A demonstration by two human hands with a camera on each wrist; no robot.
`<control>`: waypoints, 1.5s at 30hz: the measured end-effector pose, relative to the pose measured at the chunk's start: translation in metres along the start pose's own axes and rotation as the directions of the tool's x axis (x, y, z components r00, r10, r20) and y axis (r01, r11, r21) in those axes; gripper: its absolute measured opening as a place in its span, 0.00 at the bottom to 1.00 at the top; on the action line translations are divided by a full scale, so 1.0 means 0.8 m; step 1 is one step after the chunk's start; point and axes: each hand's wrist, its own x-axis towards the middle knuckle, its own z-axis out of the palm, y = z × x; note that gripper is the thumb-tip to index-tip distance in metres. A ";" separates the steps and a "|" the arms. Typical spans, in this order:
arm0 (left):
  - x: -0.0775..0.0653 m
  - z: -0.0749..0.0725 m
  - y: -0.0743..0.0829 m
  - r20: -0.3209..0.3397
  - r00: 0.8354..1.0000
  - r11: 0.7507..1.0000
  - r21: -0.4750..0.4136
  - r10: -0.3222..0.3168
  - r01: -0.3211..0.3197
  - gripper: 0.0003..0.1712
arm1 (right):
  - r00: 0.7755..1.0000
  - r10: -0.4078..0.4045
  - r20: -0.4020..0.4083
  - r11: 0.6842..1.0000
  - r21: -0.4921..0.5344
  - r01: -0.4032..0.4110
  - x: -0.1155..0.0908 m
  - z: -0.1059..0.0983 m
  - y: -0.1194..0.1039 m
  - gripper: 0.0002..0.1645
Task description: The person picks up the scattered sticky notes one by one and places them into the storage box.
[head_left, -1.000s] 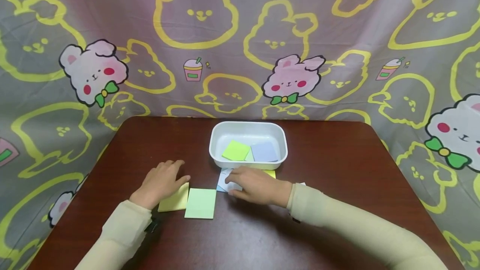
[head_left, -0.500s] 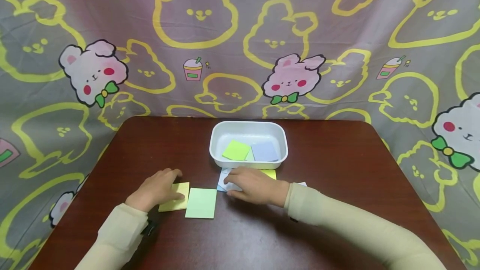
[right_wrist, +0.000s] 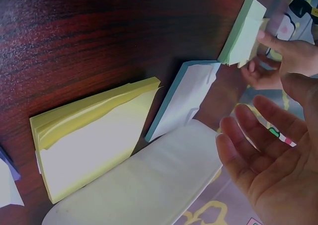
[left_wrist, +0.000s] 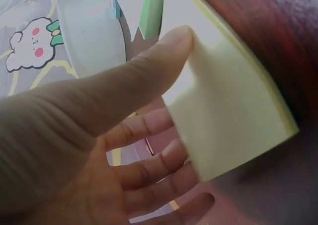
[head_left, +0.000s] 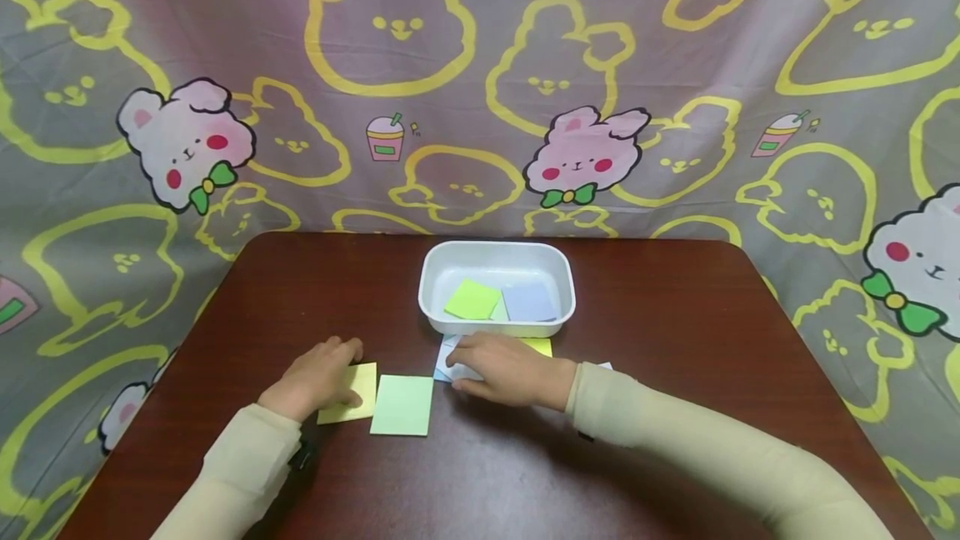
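My left hand (head_left: 315, 377) holds a pale yellow sticky note pad (left_wrist: 223, 106) at its left side. In the left wrist view the thumb lies on its top face and the fingers are at its edge. A light green sticky note pad (head_left: 401, 405) lies just right of it. My right hand (head_left: 513, 372) hovers, fingers loosely bent and holding nothing, over a blue-edged sticky note pad (right_wrist: 184, 96) near the box. Beside that, a bright yellow pad (right_wrist: 99, 140) lies partly hidden under the right hand in the head view.
A white box (head_left: 497, 329) stands at the table's middle, with a lime green pad (head_left: 472, 300) and a lavender pad (head_left: 529, 302) inside. A pale pad corner (head_left: 604, 366) shows beyond the right wrist. A patterned cloth (head_left: 450, 132) hangs behind the brown table (head_left: 645, 290).
My left hand has come slightly down and its thumb has moved onto the pale yellow pad. The right hand stays nearly in place.
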 end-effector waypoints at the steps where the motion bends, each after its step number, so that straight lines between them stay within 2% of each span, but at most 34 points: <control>1: 0.000 0.000 -0.001 -0.002 1.000 1.000 0.000 0.000 0.000 0.32 | 1.000 0.000 0.000 1.000 0.001 0.000 0.000 0.000 0.000 0.15; 12: 0.001 -0.002 -0.003 0.001 1.000 0.998 0.045 -0.031 0.031 0.33 | 1.000 -0.019 -0.025 1.000 0.001 0.019 0.005 -0.004 -0.001 0.15; 16: 0.002 -0.005 -0.003 0.000 0.999 0.998 0.048 -0.038 0.038 0.26 | 0.999 -0.017 -0.031 1.000 0.008 0.017 0.006 -0.004 0.000 0.15; 23: 0.000 -0.012 -0.006 -0.021 1.000 1.000 0.006 -0.022 0.022 0.05 | 1.000 -0.014 -0.027 1.000 0.006 0.015 0.008 -0.005 -0.002 0.15; 25: 0.000 -0.013 -0.007 -0.019 1.000 1.000 0.005 -0.021 0.021 0.03 | 1.000 -0.012 -0.021 1.000 0.005 0.013 0.008 -0.007 -0.002 0.16; 33: 0.002 -0.024 -0.007 0.003 0.999 0.999 0.004 -0.034 0.034 0.15 | 0.999 -0.023 -0.033 1.000 0.009 0.023 0.009 -0.009 -0.004 0.15; 45: 0.006 -0.040 -0.005 0.023 1.000 1.000 0.009 -0.021 0.021 0.19 | 0.999 -0.022 -0.025 1.000 0.013 0.022 0.013 -0.013 -0.004 0.16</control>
